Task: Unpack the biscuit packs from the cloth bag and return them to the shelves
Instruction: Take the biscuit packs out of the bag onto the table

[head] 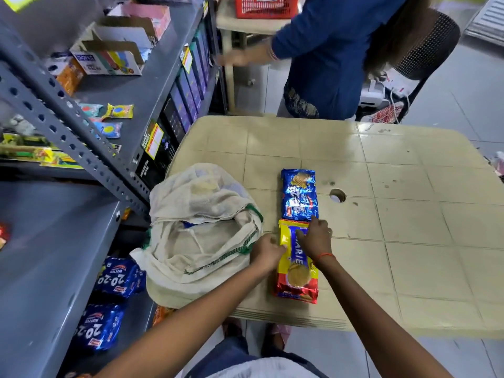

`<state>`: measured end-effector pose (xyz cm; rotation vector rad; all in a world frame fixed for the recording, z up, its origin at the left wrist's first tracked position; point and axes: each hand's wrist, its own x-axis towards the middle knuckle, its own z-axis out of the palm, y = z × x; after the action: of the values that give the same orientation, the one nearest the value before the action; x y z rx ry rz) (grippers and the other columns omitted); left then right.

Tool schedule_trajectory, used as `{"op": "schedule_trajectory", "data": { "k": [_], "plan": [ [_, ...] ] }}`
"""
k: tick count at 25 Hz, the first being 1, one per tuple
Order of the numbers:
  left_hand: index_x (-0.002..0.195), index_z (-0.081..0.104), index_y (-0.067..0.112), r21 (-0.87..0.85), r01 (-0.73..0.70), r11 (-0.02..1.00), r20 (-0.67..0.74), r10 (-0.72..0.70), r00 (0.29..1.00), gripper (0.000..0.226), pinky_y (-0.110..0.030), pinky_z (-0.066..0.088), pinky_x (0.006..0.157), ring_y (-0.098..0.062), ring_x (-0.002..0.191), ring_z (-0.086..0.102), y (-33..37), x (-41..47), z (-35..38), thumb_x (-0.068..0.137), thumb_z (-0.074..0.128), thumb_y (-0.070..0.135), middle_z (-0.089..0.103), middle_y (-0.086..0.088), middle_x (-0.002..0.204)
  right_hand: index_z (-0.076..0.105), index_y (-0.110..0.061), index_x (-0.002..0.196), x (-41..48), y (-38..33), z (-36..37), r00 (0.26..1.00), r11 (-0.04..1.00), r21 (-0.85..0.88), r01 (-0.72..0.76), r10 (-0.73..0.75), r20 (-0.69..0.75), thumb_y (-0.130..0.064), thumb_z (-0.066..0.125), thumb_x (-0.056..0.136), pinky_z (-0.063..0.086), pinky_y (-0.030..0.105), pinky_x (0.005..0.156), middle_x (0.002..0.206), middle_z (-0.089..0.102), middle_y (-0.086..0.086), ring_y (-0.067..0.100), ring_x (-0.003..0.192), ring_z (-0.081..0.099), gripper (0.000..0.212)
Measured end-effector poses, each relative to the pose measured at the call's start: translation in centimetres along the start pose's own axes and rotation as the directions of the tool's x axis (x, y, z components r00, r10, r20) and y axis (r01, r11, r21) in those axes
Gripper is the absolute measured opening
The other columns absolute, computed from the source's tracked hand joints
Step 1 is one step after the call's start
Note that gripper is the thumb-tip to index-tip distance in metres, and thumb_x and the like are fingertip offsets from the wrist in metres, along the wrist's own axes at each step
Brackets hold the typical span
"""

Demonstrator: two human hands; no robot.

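Observation:
A yellow and red Marie biscuit pack [297, 276] lies flat on the beige table [409, 214], near its front edge. My left hand [268, 252] grips the pack's left edge. My right hand [316, 237] presses on its upper end, fingers spread over the wrapper. A blue biscuit pack [299, 195] lies just beyond, end to end with the yellow one. The off-white cloth bag [201, 236] slumps open on the table's left corner, beside my left hand; its inside looks mostly hollow.
Grey metal shelves [81, 148] stand at the left, holding blue 20-20 biscuit packs [117, 279] low down and snack packets and boxes higher up. A person in blue [332, 55] stands beyond the table, by a black chair [425, 45]. The table has a round hole [337, 195].

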<state>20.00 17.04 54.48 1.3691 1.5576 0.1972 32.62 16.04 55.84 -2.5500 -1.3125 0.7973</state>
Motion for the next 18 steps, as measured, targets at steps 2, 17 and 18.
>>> {"op": "schedule_trajectory", "data": {
  "k": [2, 17, 18],
  "plan": [
    [0.099, 0.066, 0.01, 0.001, -0.053, 0.999, -0.146, 0.053, 0.988, 0.02, -0.033, 0.052, 0.08, -0.031, 0.096, 0.068, 0.3, 0.2, -3.1, 0.084, 0.06, 0.021, 0.073, -0.013, 0.1, 0.051, 0.002, 0.129, -0.1, -3.7, 0.4, 0.986, 0.982, 0.097, 0.164, -0.165, 0.007, -0.021, 0.056, 0.091, 0.039, 0.037, 0.099, 0.129, 0.055, 0.024, 0.036, 0.12, 0.052, 0.044],
    [0.148, 0.022, 0.027, 0.837, -0.068, 0.542, -0.137, 0.329, 0.934, 0.068, -0.044, 0.038, 0.106, -0.034, 0.132, 0.038, -5.7, 5.9, -20.6, 0.089, 0.052, 0.012, 0.037, -0.011, 0.146, 0.009, 0.005, 0.148, 0.9, -17.5, 7.9, 0.876, 0.841, -0.246, 0.482, -0.469, 0.116, -0.012, 0.038, 0.091, 0.007, 0.041, 0.122, 0.157, 0.012, 0.026, 0.035, 0.147, 0.011, 0.067],
    [0.147, 0.023, 0.027, 0.841, -0.068, 0.537, -0.157, 0.362, 0.919, 0.067, -0.045, 0.039, 0.105, -0.035, 0.13, 0.04, -5.0, 6.7, -21.5, 0.089, 0.052, 0.01, 0.039, -0.012, 0.144, 0.011, 0.005, 0.148, 1.6, -17.9, 7.5, 0.871, 0.837, -0.248, 0.488, -0.485, 0.08, -0.012, 0.038, 0.09, 0.009, 0.04, 0.121, 0.157, 0.014, 0.025, 0.035, 0.146, 0.014, 0.066]
  ]
}}
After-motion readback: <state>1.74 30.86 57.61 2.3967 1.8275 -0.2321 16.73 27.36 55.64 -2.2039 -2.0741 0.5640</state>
